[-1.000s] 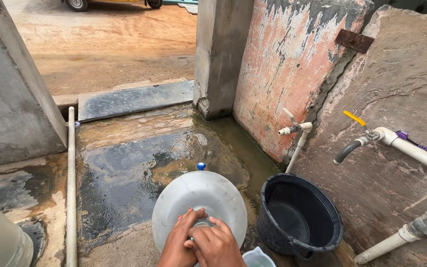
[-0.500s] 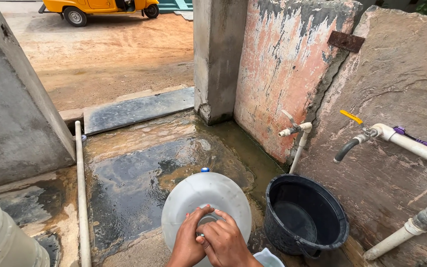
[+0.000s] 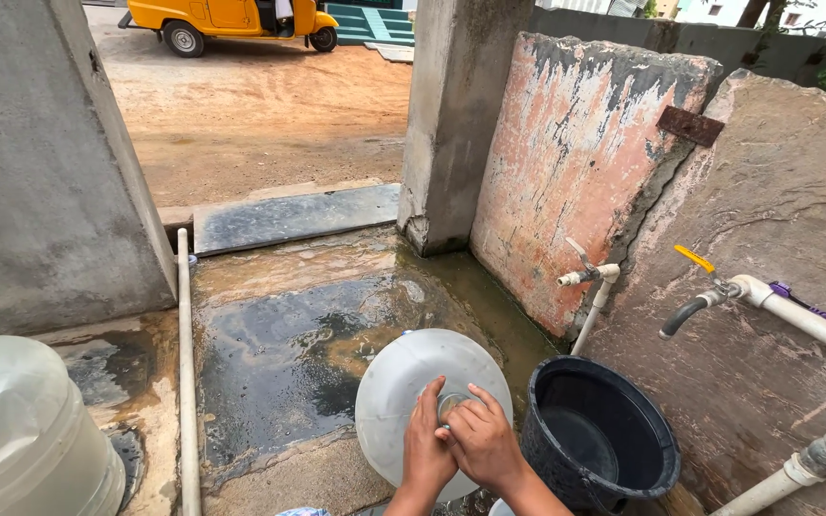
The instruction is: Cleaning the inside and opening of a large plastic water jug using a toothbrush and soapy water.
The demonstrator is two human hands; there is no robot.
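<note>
A large translucent water jug (image 3: 403, 382) stands on the wet concrete floor at the bottom centre of the head view. Both of my hands are at its neck. My left hand (image 3: 424, 447) rests on the near side of the neck, fingers pointing up. My right hand (image 3: 482, 441) is closed around the jug's cap (image 3: 449, 405), which shows only as a small grey disc between my fingers. The lower part of the jug is hidden behind my forearms.
A black bucket (image 3: 599, 441) stands just right of the jug. Taps (image 3: 590, 275) and white pipes (image 3: 795, 315) run along the right wall. A second translucent jug (image 3: 26, 440) sits at the bottom left, beside a thin white pipe (image 3: 184, 363). A yellow vehicle (image 3: 231, 17) is parked far behind.
The view has tilted up and shifted, so more of the yard and the yellow vehicle show. My hands stay on the jug's neck, the right one turned slightly around the cap.
</note>
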